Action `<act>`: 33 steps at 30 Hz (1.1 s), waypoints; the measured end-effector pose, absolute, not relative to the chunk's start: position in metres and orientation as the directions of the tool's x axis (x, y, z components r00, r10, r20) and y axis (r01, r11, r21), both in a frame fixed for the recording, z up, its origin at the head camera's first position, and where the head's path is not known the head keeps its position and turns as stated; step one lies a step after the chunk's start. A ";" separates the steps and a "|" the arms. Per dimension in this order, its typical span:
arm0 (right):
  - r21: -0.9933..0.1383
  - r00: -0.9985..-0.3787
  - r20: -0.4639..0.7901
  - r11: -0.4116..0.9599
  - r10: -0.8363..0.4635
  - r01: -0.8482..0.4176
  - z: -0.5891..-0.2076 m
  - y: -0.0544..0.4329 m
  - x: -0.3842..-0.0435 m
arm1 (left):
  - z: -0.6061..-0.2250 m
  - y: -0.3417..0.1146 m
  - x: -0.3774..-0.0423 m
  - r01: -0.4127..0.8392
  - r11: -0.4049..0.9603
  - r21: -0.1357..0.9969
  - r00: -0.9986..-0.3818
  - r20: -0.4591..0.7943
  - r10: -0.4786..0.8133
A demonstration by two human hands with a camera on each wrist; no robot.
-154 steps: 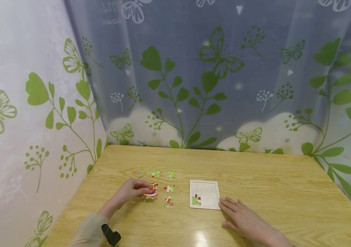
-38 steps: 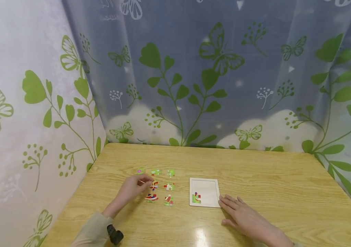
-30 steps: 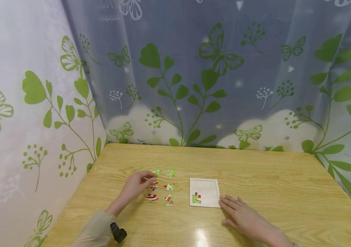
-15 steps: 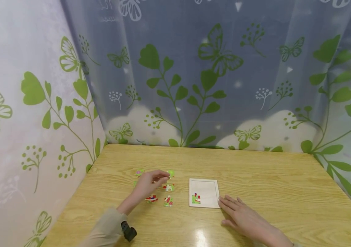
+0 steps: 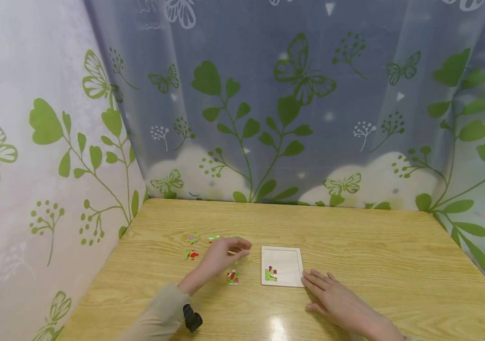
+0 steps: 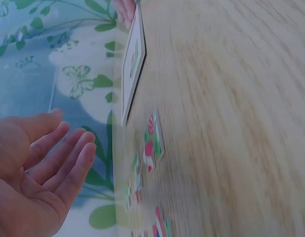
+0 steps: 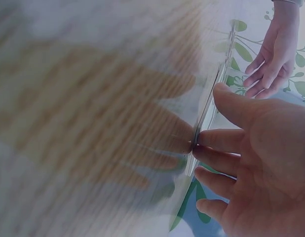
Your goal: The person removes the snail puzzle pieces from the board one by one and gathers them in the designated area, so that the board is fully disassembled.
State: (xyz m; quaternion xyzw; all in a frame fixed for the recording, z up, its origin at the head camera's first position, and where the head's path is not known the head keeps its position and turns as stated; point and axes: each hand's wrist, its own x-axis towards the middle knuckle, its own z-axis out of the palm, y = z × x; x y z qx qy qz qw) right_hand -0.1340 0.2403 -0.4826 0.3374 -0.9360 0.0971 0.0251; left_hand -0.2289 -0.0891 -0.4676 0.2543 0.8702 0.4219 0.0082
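My left hand [image 5: 222,258] hovers over the loose jigsaw pieces, its fingers loosely bent. In the left wrist view nothing lies between the thumb and fingers of that left hand [image 6: 49,163]. Beneath and around it are a mushroom piece [image 5: 232,277], a red and green piece [image 5: 191,255] and a purple-flower piece [image 5: 193,238]; other pieces are partly hidden by the hand. To the right lies a white puzzle frame [image 5: 282,251], with one fitted piece [image 5: 270,273] in its lower left corner. My right hand [image 5: 340,300] lies flat, its straight fingertips touching the frame's right edge.
The pieces and frame lie on a wood-grain table [image 5: 374,246]. A printed curtain [image 5: 242,142] with leaves and butterflies stands along its back edge, and more printed cloth [image 5: 55,189] runs up the left side. Light glares off the table's front [image 5: 277,327].
My left hand has moved rightward across the pieces, from the left column toward the frame, uncovering the red and green piece. The right hand and the frame stay put.
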 end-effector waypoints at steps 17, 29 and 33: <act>-0.165 -0.779 0.110 0.762 -0.617 -0.626 -0.484 0.241 -0.135 | -0.473 -0.051 -0.225 0.438 0.437 0.786 -0.809 0.132 0.572; -0.156 -0.769 0.119 0.753 -0.628 -0.639 -0.483 0.240 -0.135 | -0.472 -0.035 -0.221 0.472 0.508 0.721 -0.772 0.060 0.633; -0.146 -0.767 0.126 0.753 -0.630 -0.642 -0.484 0.240 -0.135 | -0.472 -0.032 -0.220 0.506 0.560 0.656 -0.768 0.047 0.638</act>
